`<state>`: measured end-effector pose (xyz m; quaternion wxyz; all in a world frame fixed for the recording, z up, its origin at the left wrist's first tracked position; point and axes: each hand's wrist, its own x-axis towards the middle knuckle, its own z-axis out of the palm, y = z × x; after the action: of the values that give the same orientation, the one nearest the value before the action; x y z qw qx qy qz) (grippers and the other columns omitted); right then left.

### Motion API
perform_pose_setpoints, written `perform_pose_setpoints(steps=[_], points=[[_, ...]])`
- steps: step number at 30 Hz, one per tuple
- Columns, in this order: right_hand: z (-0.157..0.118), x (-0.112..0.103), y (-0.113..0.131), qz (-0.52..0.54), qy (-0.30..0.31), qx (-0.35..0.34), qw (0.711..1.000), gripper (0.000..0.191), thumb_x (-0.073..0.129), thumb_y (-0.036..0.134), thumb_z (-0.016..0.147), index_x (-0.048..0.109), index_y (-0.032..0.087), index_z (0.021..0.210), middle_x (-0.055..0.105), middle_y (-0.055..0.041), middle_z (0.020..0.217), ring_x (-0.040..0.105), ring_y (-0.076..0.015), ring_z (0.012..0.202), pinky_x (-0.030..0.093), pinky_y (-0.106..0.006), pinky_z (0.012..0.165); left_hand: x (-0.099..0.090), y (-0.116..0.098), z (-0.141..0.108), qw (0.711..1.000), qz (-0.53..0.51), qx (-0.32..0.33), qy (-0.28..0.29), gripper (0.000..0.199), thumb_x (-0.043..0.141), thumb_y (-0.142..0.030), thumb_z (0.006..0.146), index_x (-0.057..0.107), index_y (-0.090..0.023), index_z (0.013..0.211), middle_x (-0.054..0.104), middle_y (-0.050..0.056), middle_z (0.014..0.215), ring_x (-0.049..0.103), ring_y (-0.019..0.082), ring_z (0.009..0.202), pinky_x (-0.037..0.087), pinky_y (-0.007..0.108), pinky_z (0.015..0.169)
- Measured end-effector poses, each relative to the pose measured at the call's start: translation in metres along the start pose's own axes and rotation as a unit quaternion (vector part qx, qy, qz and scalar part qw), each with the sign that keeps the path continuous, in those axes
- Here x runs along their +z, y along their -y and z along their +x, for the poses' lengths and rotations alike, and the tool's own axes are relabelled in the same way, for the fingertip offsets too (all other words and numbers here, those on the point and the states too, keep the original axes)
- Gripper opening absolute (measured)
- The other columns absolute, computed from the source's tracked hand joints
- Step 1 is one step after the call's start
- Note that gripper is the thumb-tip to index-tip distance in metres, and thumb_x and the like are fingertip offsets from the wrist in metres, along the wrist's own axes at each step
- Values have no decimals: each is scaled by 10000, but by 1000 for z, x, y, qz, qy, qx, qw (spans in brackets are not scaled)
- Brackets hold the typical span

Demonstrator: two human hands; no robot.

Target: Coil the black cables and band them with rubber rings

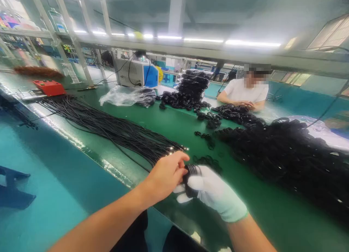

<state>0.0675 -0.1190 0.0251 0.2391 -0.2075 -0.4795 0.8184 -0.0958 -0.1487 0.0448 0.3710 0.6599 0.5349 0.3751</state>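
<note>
My right hand (211, 190), in a white glove, is closed around a coiled black cable (191, 181) just above the near edge of the green table. Bare and ungloved, my left hand (169, 174) touches the coil's left side, its fingers bent together; what its fingertips hold, if anything, is hidden. Behind my left hand lies a long bundle of straight black cables (117, 128) with shiny metal ends. A large heap of coiled black cables (272, 154) covers the right part of the table.
Across the table (163, 123) sits a person in a white shirt (249, 92). A stack of black coils (193, 83) and a clear plastic bag (120, 96) lie at the back. A red box (49, 87) stands far left, a blue-and-white machine (136, 73) behind.
</note>
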Motion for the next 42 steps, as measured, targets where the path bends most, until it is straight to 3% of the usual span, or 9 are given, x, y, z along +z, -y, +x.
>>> perform_pose_setpoints(steps=[7, 9, 14, 19, 23, 28, 34, 39, 42], points=[[3, -11, -15, 33, 7, -7, 999, 352, 675, 330, 756, 627, 90, 1009, 644, -122, 886, 631, -211, 838, 551, -347, 683, 6, 6, 10, 992, -78, -96, 30, 211, 523, -175, 708, 542, -190, 917, 552, -54, 582, 551, 113, 470, 430, 205, 445], [4, -10, -18, 25, 2, -15, 1000, 316, 655, 302, 777, 632, 89, 1010, 645, -118, 863, 633, -197, 799, 549, -343, 670, 8, 7, 11, 994, -44, -97, 21, 216, 506, -148, 690, 547, -197, 897, 564, -55, 585, 552, 111, 476, 421, 204, 455], [3, -6, -20, 33, -7, -5, 999, 306, 661, 294, 781, 631, 95, 1012, 628, -101, 839, 609, -170, 753, 528, -339, 674, 7, 7, 13, 990, 119, -69, 3, 96, 537, -187, 694, 577, -212, 777, 627, -29, 656, 566, 135, 590, 381, 213, 511], [2, 0, -19, 52, -9, 12, 999, 262, 689, 281, 758, 628, 87, 923, 604, -78, 787, 586, -153, 714, 496, -312, 651, 2, 7, 15, 985, 161, -64, 26, 107, 532, -167, 675, 576, -211, 761, 634, -27, 679, 557, 146, 628, 364, 219, 528], [3, 4, -20, 41, -12, 15, 999, 239, 659, 281, 776, 615, 79, 899, 612, -74, 724, 593, -147, 628, 495, -305, 606, 7, 14, 14, 991, 132, -22, 7, 216, 504, -82, 647, 602, -209, 791, 621, -30, 724, 557, 132, 673, 387, 216, 580], [3, 7, -19, 2, -31, 44, 999, 291, 681, 285, 738, 603, 91, 939, 623, -76, 746, 615, -155, 615, 534, -280, 534, 14, 22, 15, 998, 58, -24, -14, 108, 525, -96, 647, 583, -177, 687, 559, -37, 630, 521, 112, 593, 385, 206, 533], [6, -6, -26, 62, -59, 18, 996, 309, 678, 318, 754, 590, 119, 974, 622, -71, 810, 630, -178, 724, 548, -323, 621, 10, 20, 2, 996, 86, 10, -37, 288, 557, -98, 691, 613, -213, 950, 594, -12, 878, 514, 119, 699, 420, 237, 652], [10, -13, -30, 112, -48, -38, 992, 201, 672, 288, 761, 595, 112, 820, 584, -34, 727, 567, -129, 661, 473, -225, 550, 14, 20, -24, 986, 147, 70, 18, 71, 675, -199, 714, 604, -196, 716, 601, -10, 839, 493, 176, 886, 393, 288, 809], [8, -13, -26, 121, -32, 1, 992, 207, 686, 272, 752, 595, 117, 855, 567, -25, 733, 552, -121, 650, 472, -230, 548, 8, 19, -23, 991, 115, 68, 27, 47, 641, -175, 737, 625, -206, 768, 609, -15, 847, 509, 158, 849, 402, 269, 783]])
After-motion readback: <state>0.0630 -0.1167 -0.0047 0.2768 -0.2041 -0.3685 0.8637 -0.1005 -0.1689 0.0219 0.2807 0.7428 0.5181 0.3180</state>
